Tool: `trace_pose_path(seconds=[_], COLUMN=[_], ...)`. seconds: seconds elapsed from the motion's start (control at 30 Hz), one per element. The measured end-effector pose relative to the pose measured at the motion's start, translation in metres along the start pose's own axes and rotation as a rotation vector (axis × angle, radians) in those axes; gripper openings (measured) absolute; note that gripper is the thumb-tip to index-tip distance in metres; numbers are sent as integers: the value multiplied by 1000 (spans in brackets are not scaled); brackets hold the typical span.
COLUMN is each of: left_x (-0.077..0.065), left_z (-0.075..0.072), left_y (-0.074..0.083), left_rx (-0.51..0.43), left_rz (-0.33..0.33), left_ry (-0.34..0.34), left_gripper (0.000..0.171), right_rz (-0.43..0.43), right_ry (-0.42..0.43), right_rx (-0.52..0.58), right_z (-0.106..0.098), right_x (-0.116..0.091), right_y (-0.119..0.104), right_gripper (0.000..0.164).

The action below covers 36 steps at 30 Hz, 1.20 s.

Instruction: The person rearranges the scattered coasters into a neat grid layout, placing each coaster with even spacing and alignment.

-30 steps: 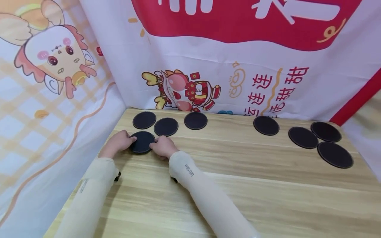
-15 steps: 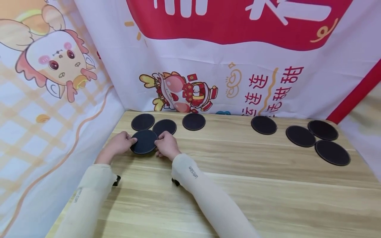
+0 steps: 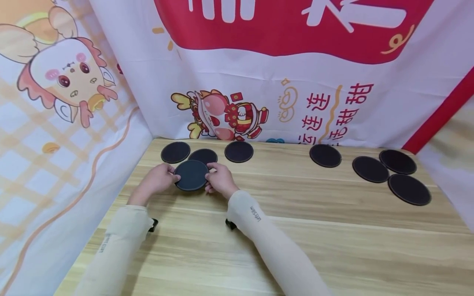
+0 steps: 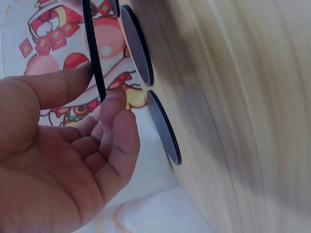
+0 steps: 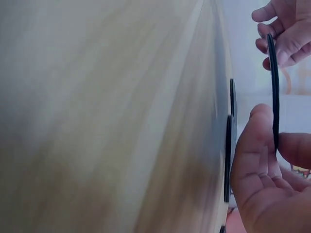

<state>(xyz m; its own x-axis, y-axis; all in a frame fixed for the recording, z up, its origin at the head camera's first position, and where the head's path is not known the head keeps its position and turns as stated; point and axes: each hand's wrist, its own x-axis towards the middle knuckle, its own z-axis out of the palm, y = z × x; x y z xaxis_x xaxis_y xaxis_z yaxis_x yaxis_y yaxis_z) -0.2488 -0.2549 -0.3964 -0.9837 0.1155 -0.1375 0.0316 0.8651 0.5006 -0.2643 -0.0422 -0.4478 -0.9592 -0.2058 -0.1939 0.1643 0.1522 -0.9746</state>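
Note:
A round black coaster (image 3: pixel 191 175) with a stitched edge is held between both hands, raised off the wooden table. My left hand (image 3: pixel 158 179) pinches its left edge between thumb and fingers. The opposite edge is pinched by my right hand (image 3: pixel 221 180). Edge-on in the left wrist view, the held coaster (image 4: pixel 94 48) shows a gap from the tabletop. In the right wrist view both hands grip the thin disc (image 5: pixel 275 97) at its two ends. Just behind it, another black coaster (image 3: pixel 203 155) lies flat, its front partly hidden by the held one.
Flat coasters lie along the back edge, one at far left (image 3: pixel 175 152) and one right of the hands (image 3: pixel 239 151). Several more, including a front one (image 3: pixel 410 189), lie at right on the table (image 3: pixel 296 230). A printed cloth (image 3: pixel 252 70) hangs behind.
Both hands have lifted the coaster off the table and moved it slightly to the right, where it now overlaps the coaster behind it in view. The head view has shifted a little.

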Motion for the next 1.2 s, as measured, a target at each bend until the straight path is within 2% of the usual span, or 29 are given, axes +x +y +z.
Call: trace_pose_path(seconds=[0.13, 0.37, 0.87, 0.97, 1.2], left_x=[1, 0, 3, 2, 0], left_z=[5, 13, 35, 40, 53], left_y=[10, 24, 45, 50, 60], left_rx=[-20, -68, -64, -67, -103], left_rz=[-2, 32, 93, 106, 119], left_ry=[3, -6, -79, -103, -178], left_gripper=[38, 42, 40, 42, 53], right_rz=[-17, -15, 14, 18, 27], right_ry=[-53, -98, -151, -152, -162], right_rx=[2, 7, -118, -164, -349], right_z=[-15, -36, -72, -79, -92], right_x=[-6, -15, -30, -34, -45], right_y=[3, 4, 9, 9, 12], right_gripper=[52, 52, 49, 48, 46])
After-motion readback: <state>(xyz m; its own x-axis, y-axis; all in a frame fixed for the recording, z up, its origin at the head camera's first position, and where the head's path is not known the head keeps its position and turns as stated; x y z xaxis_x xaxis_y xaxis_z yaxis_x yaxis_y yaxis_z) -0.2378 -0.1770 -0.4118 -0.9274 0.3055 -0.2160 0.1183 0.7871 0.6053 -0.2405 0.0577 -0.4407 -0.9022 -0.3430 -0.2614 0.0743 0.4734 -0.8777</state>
